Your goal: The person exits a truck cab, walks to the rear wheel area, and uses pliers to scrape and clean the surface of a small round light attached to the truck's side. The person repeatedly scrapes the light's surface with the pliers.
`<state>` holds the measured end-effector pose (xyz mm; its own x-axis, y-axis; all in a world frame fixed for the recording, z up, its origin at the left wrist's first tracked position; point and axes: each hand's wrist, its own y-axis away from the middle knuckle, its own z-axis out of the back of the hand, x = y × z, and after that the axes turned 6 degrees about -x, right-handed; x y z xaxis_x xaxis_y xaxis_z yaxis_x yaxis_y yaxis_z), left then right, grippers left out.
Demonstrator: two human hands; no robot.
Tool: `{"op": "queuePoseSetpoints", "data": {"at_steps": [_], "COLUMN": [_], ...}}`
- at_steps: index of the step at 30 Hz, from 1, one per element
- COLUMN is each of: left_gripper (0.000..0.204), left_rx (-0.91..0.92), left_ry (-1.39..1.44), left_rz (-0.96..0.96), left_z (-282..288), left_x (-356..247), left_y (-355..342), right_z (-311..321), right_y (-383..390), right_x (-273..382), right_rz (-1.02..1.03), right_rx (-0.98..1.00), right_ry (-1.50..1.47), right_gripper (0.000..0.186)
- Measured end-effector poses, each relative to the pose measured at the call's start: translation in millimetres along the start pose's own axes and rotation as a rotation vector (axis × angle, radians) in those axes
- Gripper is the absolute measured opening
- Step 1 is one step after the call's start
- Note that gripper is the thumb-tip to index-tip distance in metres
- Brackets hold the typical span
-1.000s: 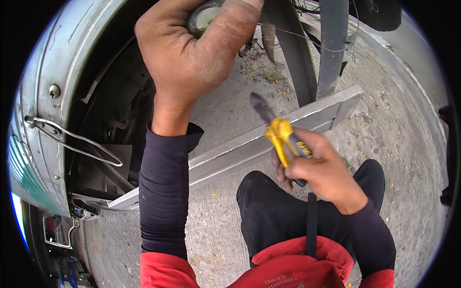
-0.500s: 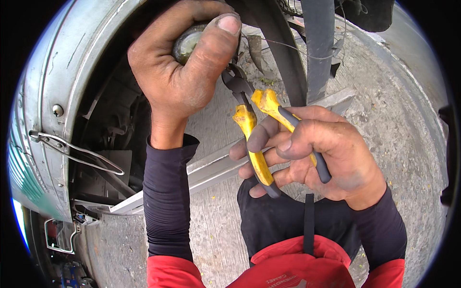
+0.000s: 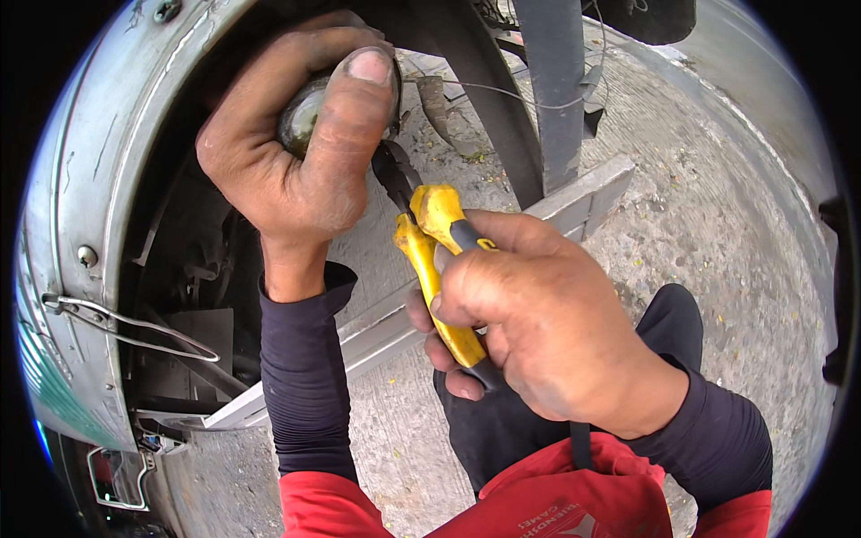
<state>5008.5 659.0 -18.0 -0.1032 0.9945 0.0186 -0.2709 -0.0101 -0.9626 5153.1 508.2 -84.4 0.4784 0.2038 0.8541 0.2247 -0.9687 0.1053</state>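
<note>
My left hand (image 3: 300,175) is wrapped around a rounded, shiny object with a greenish, glassy surface (image 3: 303,118), possibly a small lamp; most of it is hidden by the fingers. Combination-style pliers (image 3: 437,211) with yellow and dark grey handles are gripped in my right hand (image 3: 560,327). The fingers close round both handles, which stand close together. Their dark jaws reach up to the underside of the rounded object, beside my left thumb. Whether the jaws bite on anything there cannot be made out.
A silvery vehicle panel (image 3: 85,193) with screws curves along the left, carrying a bent wire loop (image 3: 134,327). A pale metal bar (image 3: 377,336) crosses below my hands. Dark upright strips (image 3: 549,99) and a thin wire (image 3: 502,91) are beyond, over concrete ground (image 3: 717,251).
My right hand has closed round the plier handles, bringing them together, and turned over so its back faces up. Both hands sit further left in the picture; the left keeps its hold.
</note>
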Motion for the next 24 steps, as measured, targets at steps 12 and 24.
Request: {"op": "queuePoseSetpoints", "data": {"at_steps": [12,24], "left_gripper": [0.023,0.019], "left_rx": [0.026,0.025], "left_ry": [0.05,0.14], "left_rz": [0.016,0.051], "left_z": [4.2,1.4], "left_x": [1.6,-4.8], "left_y": [0.0,-2.7], "right_z": [4.4,27.3], "right_y": [-16.3,-24.0], "right_x": [-24.6,-26.8], "right_rz": [0.344,0.438], "right_rx": [-0.207,-0.178], "right_ry": [0.477,0.735], "right_gripper": [0.016,0.02]}}
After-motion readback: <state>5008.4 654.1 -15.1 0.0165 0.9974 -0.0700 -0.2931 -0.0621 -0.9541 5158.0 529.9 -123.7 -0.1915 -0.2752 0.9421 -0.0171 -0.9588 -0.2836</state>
